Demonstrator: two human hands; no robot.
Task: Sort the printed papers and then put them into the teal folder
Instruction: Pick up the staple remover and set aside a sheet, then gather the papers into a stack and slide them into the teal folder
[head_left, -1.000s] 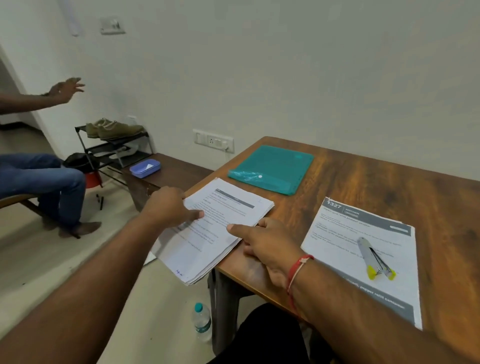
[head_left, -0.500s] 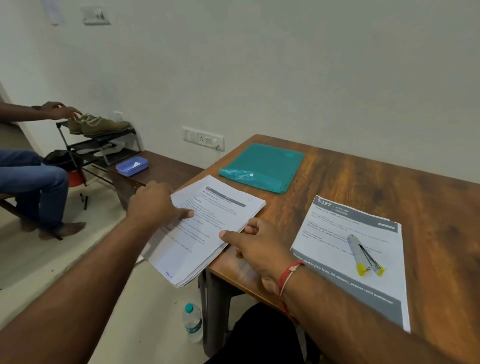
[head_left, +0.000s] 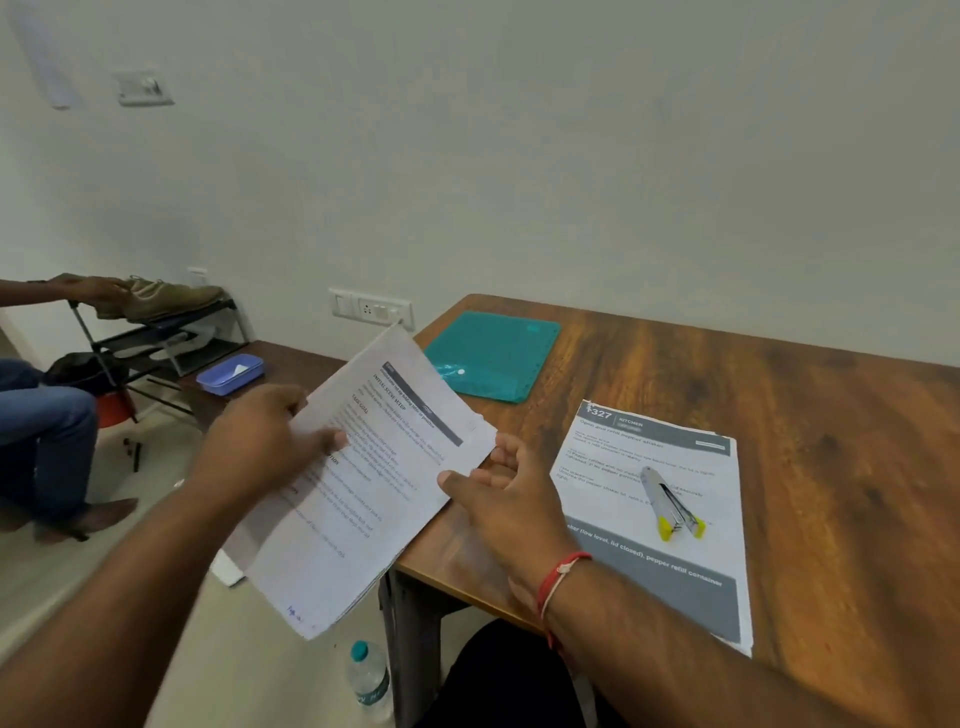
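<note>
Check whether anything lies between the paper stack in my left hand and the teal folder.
Nothing visible does. Only bare table lies between the paper stack in the left hand and the teal folder. The stapler rests on another sheet, off that path.

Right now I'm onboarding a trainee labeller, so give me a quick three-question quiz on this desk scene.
1. True or false: the stapler lies on the teal folder.
2. The left hand holds: A) the paper stack, B) the stapler, C) the bottle.
3. Which number heads the sheet under the stapler?
Key: 1 false; 2 A; 3 327.
</note>
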